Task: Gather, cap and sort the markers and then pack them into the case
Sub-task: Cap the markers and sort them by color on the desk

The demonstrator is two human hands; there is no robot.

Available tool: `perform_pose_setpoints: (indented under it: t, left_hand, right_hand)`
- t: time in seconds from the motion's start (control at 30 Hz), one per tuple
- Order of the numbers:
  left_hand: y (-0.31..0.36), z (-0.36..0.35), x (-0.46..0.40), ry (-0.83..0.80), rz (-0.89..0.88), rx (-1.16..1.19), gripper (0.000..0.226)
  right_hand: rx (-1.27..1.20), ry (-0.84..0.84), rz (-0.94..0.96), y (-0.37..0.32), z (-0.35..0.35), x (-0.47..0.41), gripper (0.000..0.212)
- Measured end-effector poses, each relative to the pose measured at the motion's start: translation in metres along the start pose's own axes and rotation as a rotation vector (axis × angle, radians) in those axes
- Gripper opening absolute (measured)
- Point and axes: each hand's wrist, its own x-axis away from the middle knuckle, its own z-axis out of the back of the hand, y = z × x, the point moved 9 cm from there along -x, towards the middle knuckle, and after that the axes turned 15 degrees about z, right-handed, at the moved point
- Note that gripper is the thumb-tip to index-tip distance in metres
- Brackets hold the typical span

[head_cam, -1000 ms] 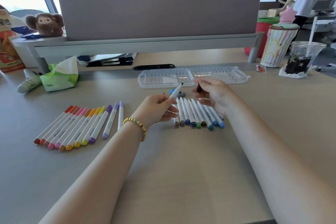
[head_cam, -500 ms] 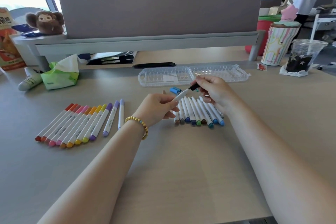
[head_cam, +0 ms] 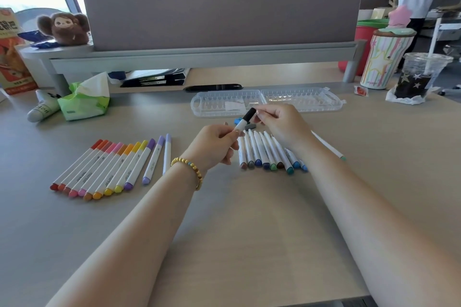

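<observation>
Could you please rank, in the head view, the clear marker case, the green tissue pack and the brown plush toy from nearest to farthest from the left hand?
From the left hand:
1. Clear marker case, just beyond the hand, slightly to the right.
2. Green tissue pack, off to the left on the desk.
3. Brown plush toy, far left, up on the shelf.

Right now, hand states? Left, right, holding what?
Left hand: closed, fingers grip the white marker.
Right hand: closed, fingers pinch the black cap on that marker's tip.
</observation>
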Motion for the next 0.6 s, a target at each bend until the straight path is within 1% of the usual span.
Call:
perform_pose_setpoints:
  t: [0.1,0.17,0.23,0.27,0.3,0.37,0.4,0.43,0.47,0.53,0.6]
  left_hand:
    - [-0.005,0.001,-0.001,0.005,0.022,0.076,0.02]
    - [-0.007,0.0,-0.002,-0.005,0.045,0.058,0.02]
    - [-0.007,0.004,-0.004,0.02,0.05,0.009,0.02]
    - [-0.005,0.009,-0.005,0.065,0.04,-0.007,0.021]
    - [-0.002,0.017,-0.006,0.133,0.026,-0.008,0.023]
    - [-0.002,0.038,-0.006,0.308,0.013,0.001,0.03]
    - [-0.004,0.049,-0.005,0.407,0.012,-0.05,0.032]
    - [-0.005,0.058,-0.003,0.49,0.018,-0.166,0.033]
    - [-0.008,0.063,-0.003,0.537,0.035,-0.309,0.033]
    - [-0.017,0.062,-0.007,0.534,0.087,-0.551,0.035]
    - [-0.022,0.058,-0.012,0.522,0.104,-0.715,0.038]
  right_hand:
    - [0.015,-0.016,-0.004,-0.002,-0.006,-0.001,0.03]
    - [-0.004,-0.061,-0.003,-0.001,-0.01,-0.001,0.03]
    - [0.008,-0.143,-0.012,-0.002,-0.02,0.0,0.034]
    - [0.043,-0.167,-0.017,-0.002,-0.025,0.001,0.038]
    - [0.09,-0.152,-0.019,0.0,-0.026,0.002,0.041]
    - [0.193,-0.02,-0.033,0.005,-0.015,0.001,0.041]
    - [0.228,0.065,-0.058,0.011,-0.004,0.003,0.04]
    - [0.24,0.139,-0.093,0.019,0.007,0.005,0.039]
    - [0.248,0.192,-0.129,0.027,0.018,0.007,0.038]
    - [0.291,0.219,-0.191,0.042,0.035,0.01,0.038]
    - [0.322,0.218,-0.23,0.05,0.046,0.012,0.038]
